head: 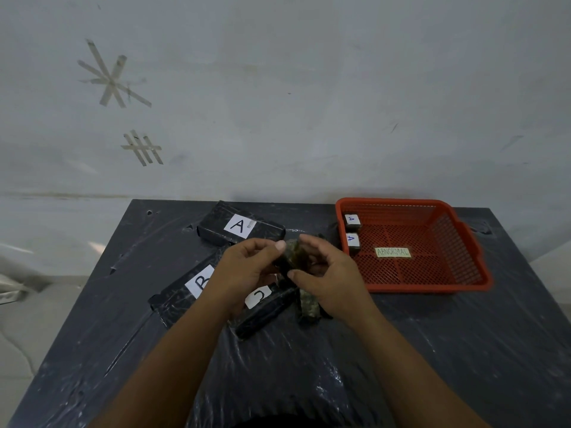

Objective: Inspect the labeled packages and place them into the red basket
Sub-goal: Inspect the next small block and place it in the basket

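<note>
Hands meet over the middle of the black plastic-wrapped counter (432,350). My left hand (244,270) and right hand (330,273) both pinch one small dark mottled wrapped package (293,256), lifted off the counter, thumbs on its near side. Label on it not visible. Red plastic mesh basket (463,242) sits to the right, near, with a paper tag reading ABNORMAL (393,252) and two small dark packages labeled A (352,231) along its left wall. Three flat black boxes marked A (241,227), B (185,291), C (265,307) lie left. Another mottled package (307,305) rests under my right hand.
</note>
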Motion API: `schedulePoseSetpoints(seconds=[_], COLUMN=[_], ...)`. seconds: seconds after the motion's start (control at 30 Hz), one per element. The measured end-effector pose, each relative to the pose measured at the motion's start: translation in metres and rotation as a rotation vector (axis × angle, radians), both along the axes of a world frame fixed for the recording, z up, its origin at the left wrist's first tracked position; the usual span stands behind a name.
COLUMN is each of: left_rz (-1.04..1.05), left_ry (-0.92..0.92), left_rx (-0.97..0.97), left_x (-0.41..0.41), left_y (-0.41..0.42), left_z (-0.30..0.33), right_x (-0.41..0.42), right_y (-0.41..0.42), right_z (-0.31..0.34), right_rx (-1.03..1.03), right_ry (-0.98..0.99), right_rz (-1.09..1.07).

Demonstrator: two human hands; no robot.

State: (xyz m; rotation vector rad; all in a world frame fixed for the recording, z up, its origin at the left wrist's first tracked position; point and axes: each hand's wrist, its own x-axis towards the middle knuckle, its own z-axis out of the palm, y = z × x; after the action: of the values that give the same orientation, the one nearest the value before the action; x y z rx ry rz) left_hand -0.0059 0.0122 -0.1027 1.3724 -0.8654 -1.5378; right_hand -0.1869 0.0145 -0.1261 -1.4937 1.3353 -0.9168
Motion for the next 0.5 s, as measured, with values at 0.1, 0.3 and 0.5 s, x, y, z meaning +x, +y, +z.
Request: schedulePoseSetpoints(seconds=[0.1, 0.3, 0.5], left_rz=[0.022, 0.067, 0.055], left_ry=[-0.005, 0.048, 0.106], left_rx=[0.003, 0.018, 0.006], left_x=[0.0008, 0.0001, 0.0013], left_y=[-0.0007, -0.0021, -0.0019], left_z=[-0.0023, -0.0055, -0.0082], right_x=[-0.0005, 0.0002, 0.0011], right_y=[0.0007, -0.0006, -0.0034], right_z=[-0.0007, -0.0009, 0.003], right_rx=[-0.018, 0.018, 0.137], right_ry=[0.022, -0.009, -0.112], right_rz=[0.018, -0.006, -0.047])
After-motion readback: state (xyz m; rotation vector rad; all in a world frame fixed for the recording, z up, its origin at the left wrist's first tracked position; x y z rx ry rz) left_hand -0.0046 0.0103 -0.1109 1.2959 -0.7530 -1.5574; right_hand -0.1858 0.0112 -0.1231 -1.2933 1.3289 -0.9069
